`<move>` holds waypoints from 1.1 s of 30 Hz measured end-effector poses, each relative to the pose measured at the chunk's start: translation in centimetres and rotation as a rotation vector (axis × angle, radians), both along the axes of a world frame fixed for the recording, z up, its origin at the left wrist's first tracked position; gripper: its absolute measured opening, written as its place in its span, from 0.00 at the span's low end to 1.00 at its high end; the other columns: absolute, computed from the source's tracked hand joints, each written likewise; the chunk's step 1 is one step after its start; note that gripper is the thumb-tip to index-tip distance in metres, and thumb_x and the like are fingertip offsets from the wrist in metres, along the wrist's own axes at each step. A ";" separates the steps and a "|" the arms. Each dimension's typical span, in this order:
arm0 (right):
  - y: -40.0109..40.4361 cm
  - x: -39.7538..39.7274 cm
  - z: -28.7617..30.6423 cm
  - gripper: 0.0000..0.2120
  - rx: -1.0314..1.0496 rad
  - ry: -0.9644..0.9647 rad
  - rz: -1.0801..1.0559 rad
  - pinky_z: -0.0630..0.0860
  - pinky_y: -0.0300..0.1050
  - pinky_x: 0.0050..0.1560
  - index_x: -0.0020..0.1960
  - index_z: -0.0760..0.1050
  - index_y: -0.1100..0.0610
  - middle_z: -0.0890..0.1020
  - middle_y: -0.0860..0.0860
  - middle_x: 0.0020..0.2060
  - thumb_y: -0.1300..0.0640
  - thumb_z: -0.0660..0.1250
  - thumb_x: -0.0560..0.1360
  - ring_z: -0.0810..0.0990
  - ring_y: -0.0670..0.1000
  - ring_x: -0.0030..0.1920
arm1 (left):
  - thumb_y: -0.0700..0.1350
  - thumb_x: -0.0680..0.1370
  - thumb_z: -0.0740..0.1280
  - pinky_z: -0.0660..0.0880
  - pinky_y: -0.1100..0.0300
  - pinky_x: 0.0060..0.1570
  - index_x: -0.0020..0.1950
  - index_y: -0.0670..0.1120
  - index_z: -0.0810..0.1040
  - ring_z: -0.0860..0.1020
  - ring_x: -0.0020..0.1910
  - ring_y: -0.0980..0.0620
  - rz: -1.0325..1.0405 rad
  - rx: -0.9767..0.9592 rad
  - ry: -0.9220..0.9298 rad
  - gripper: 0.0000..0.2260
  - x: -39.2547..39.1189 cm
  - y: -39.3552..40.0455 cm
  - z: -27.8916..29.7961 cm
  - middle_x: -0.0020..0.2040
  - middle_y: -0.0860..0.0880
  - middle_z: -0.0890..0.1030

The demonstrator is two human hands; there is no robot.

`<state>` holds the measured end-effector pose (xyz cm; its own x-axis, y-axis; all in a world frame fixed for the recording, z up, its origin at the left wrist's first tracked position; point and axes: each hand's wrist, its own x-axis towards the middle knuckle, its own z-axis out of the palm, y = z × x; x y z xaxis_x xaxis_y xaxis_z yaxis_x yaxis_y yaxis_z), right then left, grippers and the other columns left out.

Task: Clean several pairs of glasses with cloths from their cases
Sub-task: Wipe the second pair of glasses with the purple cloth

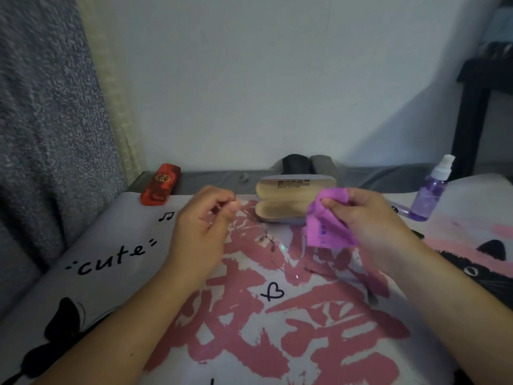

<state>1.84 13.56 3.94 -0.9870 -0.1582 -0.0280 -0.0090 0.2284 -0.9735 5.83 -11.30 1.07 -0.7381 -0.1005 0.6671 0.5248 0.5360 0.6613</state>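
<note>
Since the printed cloth [116, 273] covering the table takes up most of my view, I start there: it carries everything else. At its far edge a beige case [286, 198] lies open with both halves bare, so I judge its glasses and wipe are already out. A red case [160, 184] sits closed to the far left, which I take as a pair not yet handled, and darker shapes behind the beige case may be more cases, though I cannot tell. A purple spray bottle [429, 194] stands at the right. My right hand [369, 218] grips a crumpled purple cleaning cloth [324, 226]. My left hand [205, 218] pinches a thin rimless pair of glasses [261, 240] by one end, raised just above the table. Cloth and lens are apart, so wiping looks barely begun.
</note>
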 end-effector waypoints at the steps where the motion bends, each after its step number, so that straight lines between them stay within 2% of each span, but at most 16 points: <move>1: 0.4 -0.1 0.4 0.09 0.040 0.043 -0.047 0.77 0.43 0.43 0.45 0.84 0.49 0.87 0.43 0.38 0.54 0.66 0.81 0.85 0.48 0.42 | 0.44 0.82 0.66 0.74 0.62 0.47 0.45 0.58 0.76 0.77 0.43 0.57 0.060 0.039 0.009 0.09 -0.2 -0.6 0.1 0.42 0.57 0.78; 4: -0.1 0.5 0.7 0.07 0.178 0.097 0.001 0.74 0.39 0.39 0.44 0.82 0.49 0.86 0.43 0.36 0.54 0.68 0.80 0.84 0.45 0.37 | 0.44 0.83 0.66 0.74 0.63 0.48 0.45 0.59 0.76 0.77 0.43 0.59 0.211 0.189 0.035 0.10 -0.8 -2.0 0.4 0.41 0.58 0.79; 6: -1.2 1.3 0.4 0.04 0.265 0.125 0.131 0.75 0.36 0.39 0.48 0.81 0.50 0.86 0.44 0.39 0.56 0.69 0.80 0.84 0.42 0.40 | 0.44 0.83 0.65 0.73 0.64 0.44 0.45 0.57 0.76 0.75 0.40 0.59 0.276 0.234 0.050 0.10 -1.1 -2.5 0.4 0.40 0.56 0.77; 9: -2.9 2.5 -0.4 0.03 0.256 0.125 0.352 0.76 0.33 0.44 0.52 0.80 0.52 0.87 0.43 0.43 0.59 0.70 0.79 0.84 0.39 0.45 | 0.45 0.83 0.65 0.71 0.63 0.39 0.45 0.54 0.76 0.72 0.36 0.58 0.317 0.261 0.032 0.08 -1.2 -2.7 0.2 0.38 0.54 0.76; 11: -3.6 3.0 -1.0 0.03 0.306 0.132 0.428 0.78 0.38 0.51 0.52 0.80 0.49 0.86 0.43 0.46 0.56 0.71 0.79 0.84 0.40 0.48 | 0.45 0.83 0.65 0.72 0.64 0.39 0.44 0.56 0.76 0.73 0.36 0.59 0.323 0.267 0.026 0.09 -1.2 -2.5 0.2 0.38 0.54 0.77; 13: -3.6 3.0 -1.2 0.02 0.372 0.144 0.478 0.80 0.48 0.56 0.51 0.80 0.49 0.86 0.45 0.47 0.55 0.69 0.80 0.84 0.44 0.50 | 0.45 0.83 0.65 0.72 0.65 0.40 0.44 0.57 0.76 0.73 0.37 0.59 0.319 0.273 0.017 0.10 -1.1 -2.3 0.2 0.38 0.54 0.77; 16: -2.0 2.2 -0.2 0.06 0.459 0.049 0.527 0.80 0.56 0.58 0.48 0.83 0.49 0.87 0.48 0.46 0.58 0.68 0.81 0.85 0.50 0.49 | 0.45 0.83 0.65 0.73 0.66 0.41 0.44 0.56 0.76 0.74 0.37 0.60 0.303 0.263 0.000 0.09 -1.0 -2.2 0.2 0.38 0.54 0.77; 19: 0.7 0.7 1.0 0.08 0.481 -0.001 0.389 0.79 0.63 0.59 0.47 0.84 0.50 0.87 0.52 0.45 0.60 0.68 0.80 0.85 0.59 0.50 | 0.44 0.84 0.64 0.73 0.64 0.44 0.44 0.52 0.75 0.75 0.39 0.58 0.245 0.227 0.016 0.08 -0.7 -1.7 0.2 0.39 0.53 0.77; 22: 2.5 -1.1 1.6 0.07 0.346 0.044 0.031 0.81 0.55 0.53 0.48 0.83 0.51 0.86 0.54 0.45 0.58 0.67 0.80 0.84 0.57 0.46 | 0.44 0.84 0.63 0.73 0.60 0.44 0.45 0.50 0.74 0.75 0.40 0.55 0.169 0.119 0.041 0.08 -0.1 -0.6 -0.1 0.40 0.52 0.76; 25: 3.2 -2.5 1.4 0.07 0.201 0.185 -0.225 0.72 0.51 0.41 0.46 0.82 0.54 0.84 0.55 0.38 0.59 0.66 0.80 0.79 0.55 0.38 | 0.44 0.83 0.62 0.71 0.62 0.44 0.47 0.51 0.72 0.74 0.42 0.57 0.087 -0.094 0.146 0.06 0.2 0.8 -0.5 0.42 0.55 0.74; 27: 3.4 -2.9 1.2 0.08 0.158 0.245 -0.273 0.70 0.50 0.40 0.46 0.82 0.55 0.82 0.54 0.35 0.60 0.65 0.79 0.77 0.54 0.36 | 0.44 0.83 0.61 0.69 0.66 0.42 0.49 0.51 0.72 0.72 0.42 0.60 0.043 -0.206 0.186 0.04 0.1 1.6 -1.0 0.42 0.56 0.72; 30: 3.7 -3.0 1.1 0.08 0.128 0.250 -0.295 0.72 0.50 0.41 0.46 0.82 0.54 0.85 0.57 0.40 0.60 0.64 0.79 0.79 0.54 0.38 | 0.46 0.83 0.60 0.67 0.66 0.39 0.51 0.52 0.72 0.71 0.38 0.59 0.004 -0.339 0.149 0.02 -0.1 2.5 -1.9 0.41 0.52 0.76; 33: 3.9 -3.0 1.2 0.08 0.111 0.266 -0.275 0.70 0.48 0.42 0.46 0.82 0.56 0.83 0.55 0.38 0.61 0.64 0.78 0.78 0.52 0.38 | 0.47 0.83 0.60 0.68 0.64 0.38 0.51 0.50 0.72 0.72 0.37 0.57 -0.003 -0.438 0.131 0.02 -0.2 2.9 -2.6 0.41 0.52 0.77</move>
